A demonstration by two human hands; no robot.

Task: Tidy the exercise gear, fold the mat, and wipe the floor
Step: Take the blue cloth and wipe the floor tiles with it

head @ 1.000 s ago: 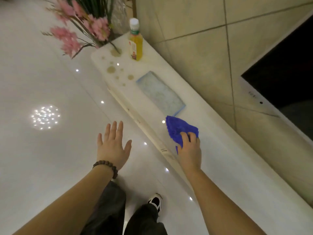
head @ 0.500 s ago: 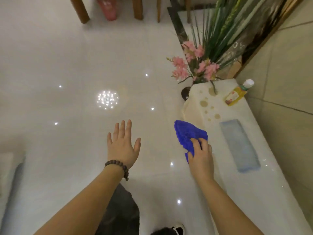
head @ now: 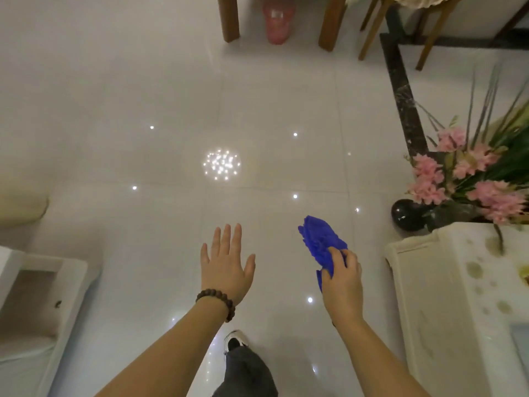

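My right hand [head: 342, 282] grips a crumpled blue cloth [head: 320, 242], held in the air above the glossy white tile floor [head: 143, 96]. The cloth sticks out ahead of my fingers. My left hand [head: 226, 265] hovers beside it, palm down, fingers spread, holding nothing; a dark bead bracelet sits on that wrist. No mat or exercise gear is in view.
A white stained ledge [head: 446, 282] stands at the right, with pink flowers [head: 469, 179] and a black vase [head: 406, 214] at its end. Wooden furniture legs [head: 229, 18] and a pink object [head: 277, 21] stand at the far side. White furniture [head: 43, 296] sits at the left.
My view has swung left from the ledge toward the open floor. The right hand lifted the blue cloth off the ledge and carries it over the floor. The left hand stays open.
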